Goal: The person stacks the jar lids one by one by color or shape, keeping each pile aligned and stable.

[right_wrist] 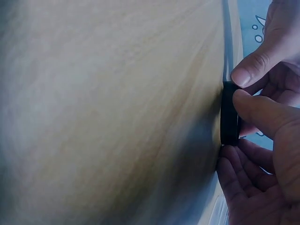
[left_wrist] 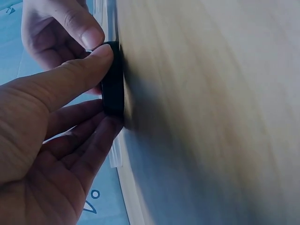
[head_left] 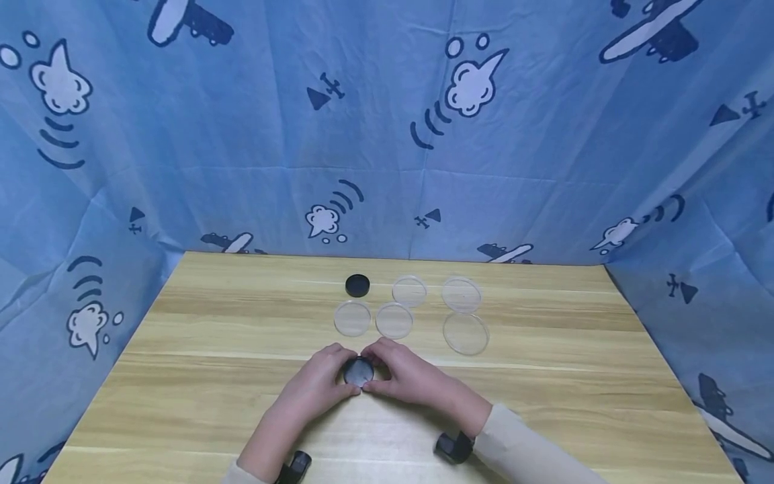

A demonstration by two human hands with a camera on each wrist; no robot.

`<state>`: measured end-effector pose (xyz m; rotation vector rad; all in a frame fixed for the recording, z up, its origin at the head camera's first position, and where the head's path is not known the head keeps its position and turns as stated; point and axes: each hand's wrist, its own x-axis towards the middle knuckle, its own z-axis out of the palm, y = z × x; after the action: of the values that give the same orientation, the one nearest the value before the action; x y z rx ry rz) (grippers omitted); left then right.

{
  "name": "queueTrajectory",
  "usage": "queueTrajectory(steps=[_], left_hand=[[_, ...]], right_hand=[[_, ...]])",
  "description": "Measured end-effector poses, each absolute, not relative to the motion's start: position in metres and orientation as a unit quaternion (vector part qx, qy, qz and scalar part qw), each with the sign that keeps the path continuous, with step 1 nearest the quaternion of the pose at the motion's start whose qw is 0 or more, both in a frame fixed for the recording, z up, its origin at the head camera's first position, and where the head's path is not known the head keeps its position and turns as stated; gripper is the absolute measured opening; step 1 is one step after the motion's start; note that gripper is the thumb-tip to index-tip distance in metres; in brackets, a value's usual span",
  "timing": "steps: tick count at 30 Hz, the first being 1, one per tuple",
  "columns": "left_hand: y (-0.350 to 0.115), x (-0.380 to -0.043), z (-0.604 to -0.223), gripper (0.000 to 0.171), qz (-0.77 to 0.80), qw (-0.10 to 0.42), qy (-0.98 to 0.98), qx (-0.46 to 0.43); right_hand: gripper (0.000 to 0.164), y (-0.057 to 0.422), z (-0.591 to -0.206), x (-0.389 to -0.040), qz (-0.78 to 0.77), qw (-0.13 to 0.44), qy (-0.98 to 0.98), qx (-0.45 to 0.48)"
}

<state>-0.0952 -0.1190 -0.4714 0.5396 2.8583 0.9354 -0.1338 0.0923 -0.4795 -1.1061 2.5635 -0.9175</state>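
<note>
A small round black dish point(head_left: 359, 372) with a shiny grey top lies flat on the table between both hands. My left hand point(head_left: 316, 384) grips its left side, thumb at the near edge and fingers at the far edge. From the other side, my right hand point(head_left: 406, 374) holds it the same way. In the left wrist view the black rim point(left_wrist: 113, 79) shows between thumb and fingers, low against the wood. The right wrist view shows the same rim point(right_wrist: 229, 115) pinched by the fingers of both hands. Its underside is hidden.
Beyond the hands stands another black round piece point(head_left: 357, 285). Several clear round dishes, among them one clear dish point(head_left: 353, 318) and a larger one point(head_left: 465, 334), lie to its right and in front. A patterned blue cloth point(head_left: 387, 134) walls the wooden table point(head_left: 211, 376) at back and sides.
</note>
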Motion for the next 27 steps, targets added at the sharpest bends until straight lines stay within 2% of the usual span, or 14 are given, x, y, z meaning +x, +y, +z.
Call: queueTrajectory(steps=[6,11,16,27], left_hand=[[-0.121,-0.100,-0.465,0.049,0.300,0.043,0.934,0.187],[-0.126,-0.114,-0.454,0.045,0.310,0.030,0.937,0.161],[-0.137,-0.142,-0.443,0.044,0.328,0.006,0.935,0.139],[-0.139,-0.205,-0.450,0.058,0.337,-0.004,0.932,0.135]], right_hand=[[0.045,0.092,-0.479,-0.133,-0.311,0.105,0.870,-0.368],[0.045,0.091,-0.479,-0.132,-0.309,0.103,0.872,-0.366],[0.046,0.092,-0.480,-0.132,-0.312,0.098,0.872,-0.365],[0.045,0.093,-0.481,-0.129,-0.311,0.095,0.872,-0.366]])
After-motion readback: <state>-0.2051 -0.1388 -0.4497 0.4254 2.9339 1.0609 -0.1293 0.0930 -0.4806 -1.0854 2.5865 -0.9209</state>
